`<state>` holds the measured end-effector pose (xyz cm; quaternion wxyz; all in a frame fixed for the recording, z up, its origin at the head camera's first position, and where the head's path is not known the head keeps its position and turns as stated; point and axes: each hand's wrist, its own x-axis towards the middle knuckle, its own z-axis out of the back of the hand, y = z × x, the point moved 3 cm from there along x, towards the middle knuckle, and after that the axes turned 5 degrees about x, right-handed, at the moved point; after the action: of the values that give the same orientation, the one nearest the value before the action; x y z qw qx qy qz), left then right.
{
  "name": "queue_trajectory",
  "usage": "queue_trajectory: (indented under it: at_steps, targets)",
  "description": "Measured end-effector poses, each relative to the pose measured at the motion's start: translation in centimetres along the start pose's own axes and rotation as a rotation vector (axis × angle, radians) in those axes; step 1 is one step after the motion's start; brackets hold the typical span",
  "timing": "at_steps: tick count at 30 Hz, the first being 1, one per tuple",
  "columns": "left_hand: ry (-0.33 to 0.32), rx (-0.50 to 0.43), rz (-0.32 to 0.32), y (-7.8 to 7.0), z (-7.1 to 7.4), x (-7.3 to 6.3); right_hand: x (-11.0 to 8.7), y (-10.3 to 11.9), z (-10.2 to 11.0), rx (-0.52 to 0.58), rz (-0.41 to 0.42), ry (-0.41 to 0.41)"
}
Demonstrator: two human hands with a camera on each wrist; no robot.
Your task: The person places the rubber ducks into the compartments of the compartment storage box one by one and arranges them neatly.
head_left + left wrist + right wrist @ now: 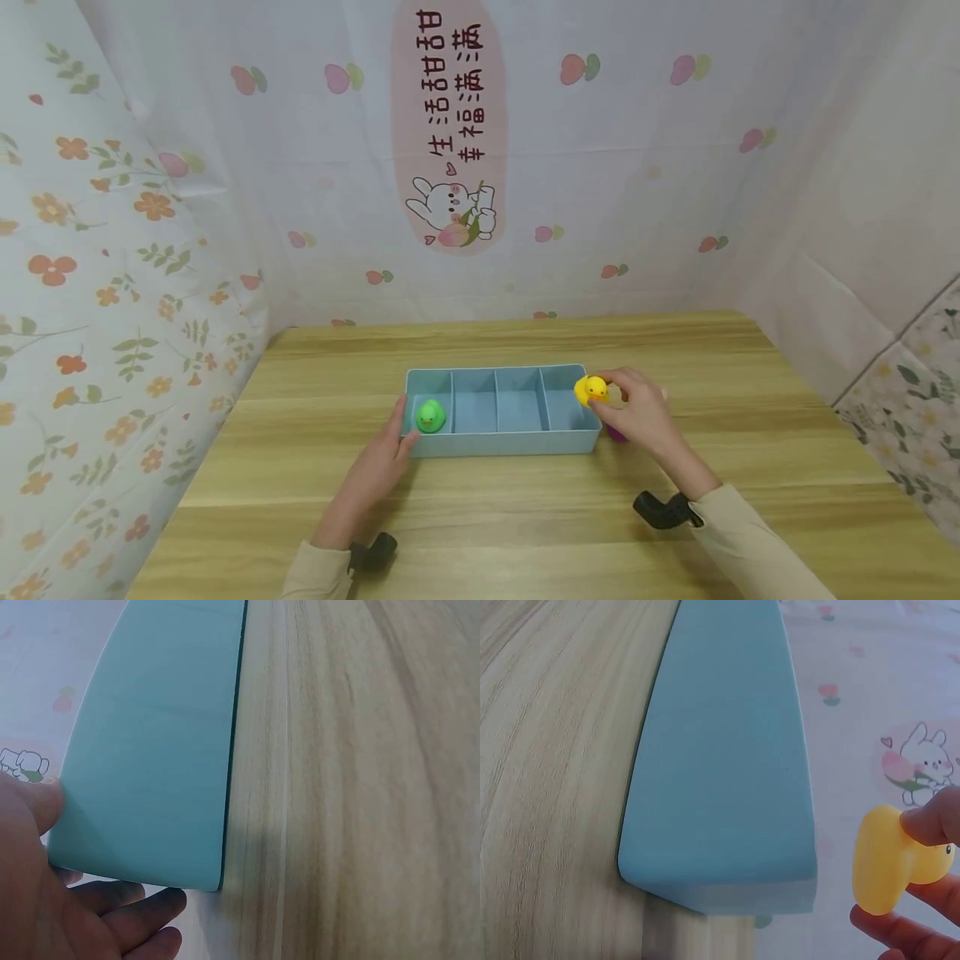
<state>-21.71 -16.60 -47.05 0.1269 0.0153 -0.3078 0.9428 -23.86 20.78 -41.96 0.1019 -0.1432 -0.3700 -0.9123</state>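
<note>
A light blue tray point(498, 444) with a row of compartments lies on the table. At its left end, my left hand point(378, 467) holds the corner, thumb at the front wall and fingers along the end wall; the left wrist view shows this thumb point(46, 804) at the rim. A green toy duck point(431, 416) sits in the leftmost compartment. Over the tray's right end, my right hand point(641, 412) pinches a yellow toy duck point(591, 390) between thumb and fingers. In the right wrist view, the yellow duck point(885, 859) is beside the tray's end, above rim height.
A purple object point(617, 433), mostly hidden by my right hand, lies against the tray's right end. The wooden table point(480, 517) reaches back to a patterned cloth point(562, 283), with more cloth hanging at both sides.
</note>
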Motion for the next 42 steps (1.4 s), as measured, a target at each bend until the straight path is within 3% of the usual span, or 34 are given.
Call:
queue_trajectory:
  at_steps: [17, 28, 42]
  targets:
    - [0.022, 0.013, 0.010, 0.4, -0.5, -0.3, 0.4, 0.4, -2.4, 0.059, 0.018, 0.049]
    - [0.005, 0.012, 0.004, 0.5, -0.3, -0.2, 1.4, 2.4, -3.8, 0.082, 0.038, 0.100]
    - [0.014, 0.001, 0.009, 0.2, 0.1, -0.1, 2.6, 5.0, -6.0, 0.105, 0.092, 0.100]
